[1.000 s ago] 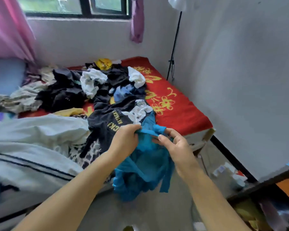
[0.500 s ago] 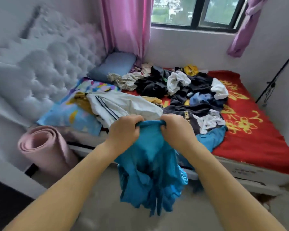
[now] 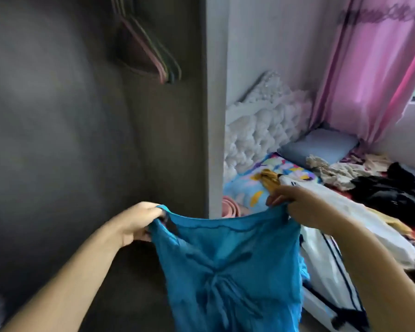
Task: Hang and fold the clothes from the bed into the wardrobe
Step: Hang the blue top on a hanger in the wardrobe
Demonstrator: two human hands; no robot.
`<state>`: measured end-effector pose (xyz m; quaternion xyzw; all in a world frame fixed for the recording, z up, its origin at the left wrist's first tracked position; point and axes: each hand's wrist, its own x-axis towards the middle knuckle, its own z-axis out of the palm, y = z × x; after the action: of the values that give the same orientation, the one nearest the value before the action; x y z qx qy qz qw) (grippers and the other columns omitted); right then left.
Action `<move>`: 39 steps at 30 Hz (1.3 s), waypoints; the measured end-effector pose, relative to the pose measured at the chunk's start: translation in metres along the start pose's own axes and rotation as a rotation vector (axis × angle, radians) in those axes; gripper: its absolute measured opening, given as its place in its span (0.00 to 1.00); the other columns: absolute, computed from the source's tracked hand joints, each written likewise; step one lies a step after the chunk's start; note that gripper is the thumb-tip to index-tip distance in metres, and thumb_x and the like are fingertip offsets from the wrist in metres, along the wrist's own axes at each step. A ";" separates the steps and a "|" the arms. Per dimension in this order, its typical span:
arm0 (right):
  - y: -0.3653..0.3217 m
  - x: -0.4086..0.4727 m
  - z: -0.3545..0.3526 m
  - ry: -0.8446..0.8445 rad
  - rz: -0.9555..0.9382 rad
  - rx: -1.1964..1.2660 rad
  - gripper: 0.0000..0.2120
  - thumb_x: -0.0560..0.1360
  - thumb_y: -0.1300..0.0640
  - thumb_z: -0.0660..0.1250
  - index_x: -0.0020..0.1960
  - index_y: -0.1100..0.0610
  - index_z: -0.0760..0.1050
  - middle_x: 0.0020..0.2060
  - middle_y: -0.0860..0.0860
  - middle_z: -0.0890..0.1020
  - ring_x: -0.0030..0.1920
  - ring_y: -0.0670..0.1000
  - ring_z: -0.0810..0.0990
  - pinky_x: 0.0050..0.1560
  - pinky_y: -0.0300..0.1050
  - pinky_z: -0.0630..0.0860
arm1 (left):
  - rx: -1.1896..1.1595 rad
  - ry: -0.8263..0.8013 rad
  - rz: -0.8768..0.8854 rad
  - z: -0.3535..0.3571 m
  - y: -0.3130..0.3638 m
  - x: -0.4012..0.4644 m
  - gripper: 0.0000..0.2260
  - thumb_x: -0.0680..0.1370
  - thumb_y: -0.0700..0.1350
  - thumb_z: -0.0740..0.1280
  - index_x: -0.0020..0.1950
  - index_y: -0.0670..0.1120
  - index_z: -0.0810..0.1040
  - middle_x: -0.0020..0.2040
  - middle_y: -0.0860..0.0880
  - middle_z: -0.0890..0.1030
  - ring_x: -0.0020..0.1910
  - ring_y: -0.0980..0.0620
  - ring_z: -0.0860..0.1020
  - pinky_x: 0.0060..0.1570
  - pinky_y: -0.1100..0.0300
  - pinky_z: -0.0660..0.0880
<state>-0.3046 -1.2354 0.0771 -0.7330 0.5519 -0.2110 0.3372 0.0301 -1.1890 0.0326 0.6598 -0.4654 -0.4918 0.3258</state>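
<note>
A blue garment (image 3: 228, 267) hangs spread out between my two hands, with a gathered knot at its middle. My left hand (image 3: 137, 224) grips its top left corner and my right hand (image 3: 297, 207) pinches its top right corner. Both hold it in front of the dark open wardrobe (image 3: 82, 140). Several hangers (image 3: 153, 53) hang inside the wardrobe, up and to the right. More clothes (image 3: 379, 185) lie piled on the bed (image 3: 249, 190) at the right.
The wardrobe's grey side panel (image 3: 215, 104) stands between the opening and the bed. A white tufted headboard (image 3: 261, 125), a blue pillow (image 3: 321, 147) and a pink curtain (image 3: 374, 68) are at the right. A rolled pink mat (image 3: 230, 207) sits below the headboard.
The view has swung left from the bed to the wardrobe. My hands have moved apart and spread the blue garment, which was bunched between them before.
</note>
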 end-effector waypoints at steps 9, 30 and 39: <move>-0.146 0.068 0.084 -0.188 -0.367 -0.223 0.27 0.67 0.76 0.52 0.44 0.49 0.80 0.45 0.48 0.84 0.36 0.40 0.78 0.30 0.29 0.68 | -0.705 -0.058 0.221 -0.140 0.021 -0.050 0.06 0.70 0.42 0.62 0.33 0.47 0.70 0.25 0.51 0.67 0.20 0.57 0.64 0.21 0.65 0.69; -0.371 0.262 0.033 0.619 -0.487 -0.965 0.19 0.80 0.63 0.57 0.71 0.61 0.66 0.65 0.63 0.72 0.64 0.63 0.73 0.59 0.54 0.70 | -0.741 0.418 0.392 -0.180 0.057 -0.058 0.07 0.79 0.39 0.62 0.42 0.44 0.76 0.30 0.47 0.79 0.23 0.55 0.71 0.25 0.63 0.73; -0.367 0.265 0.070 0.670 -0.651 -0.384 0.14 0.80 0.65 0.52 0.64 0.63 0.66 0.52 0.66 0.80 0.52 0.67 0.79 0.49 0.58 0.75 | -0.840 0.524 0.313 -0.192 0.043 -0.050 0.05 0.79 0.41 0.64 0.45 0.44 0.77 0.31 0.48 0.79 0.21 0.53 0.72 0.23 0.65 0.73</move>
<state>0.0671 -1.4092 0.2794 -0.8077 0.4016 -0.4237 -0.0827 0.1959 -1.1624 0.1463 0.4956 -0.2241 -0.3999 0.7377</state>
